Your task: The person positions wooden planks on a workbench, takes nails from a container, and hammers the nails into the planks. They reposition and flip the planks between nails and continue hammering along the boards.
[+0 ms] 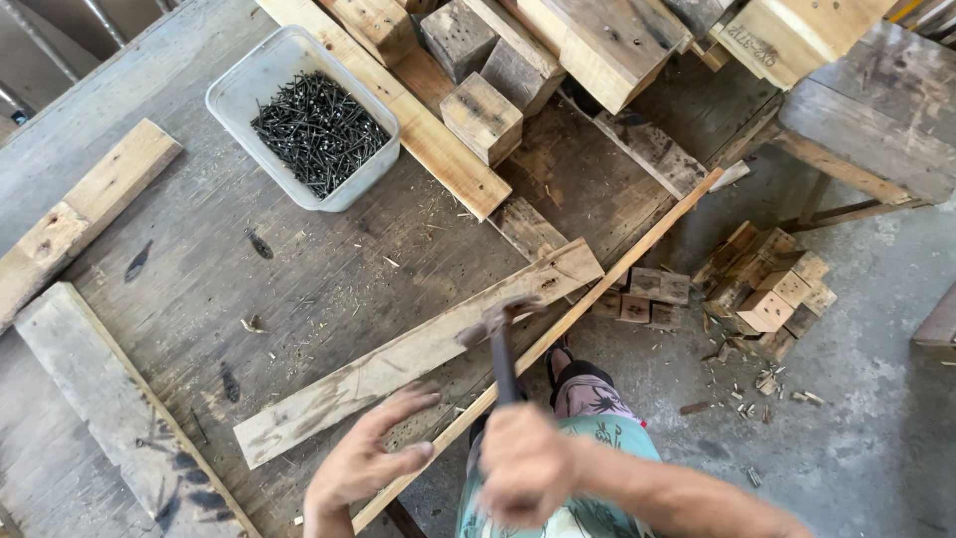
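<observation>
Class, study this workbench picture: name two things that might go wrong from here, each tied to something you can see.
1. The right hand swings a hammer above the long plank, while the left hand rests open close by; its fingers might be struck.
2. The thin strip and the plank's end overhang the bench edge, so a blow might tip or bounce them towards the wood blocks on the floor.

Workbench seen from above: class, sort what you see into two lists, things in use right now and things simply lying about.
In use:
- hammer, gripped in the right hand
- long plank under the blurred hammer head
- left hand, open, over the plank's near end

Lying about:
- tub of dark nails
- thin strip along the bench edge
- stacked blocks
- offcuts on the floor
</observation>
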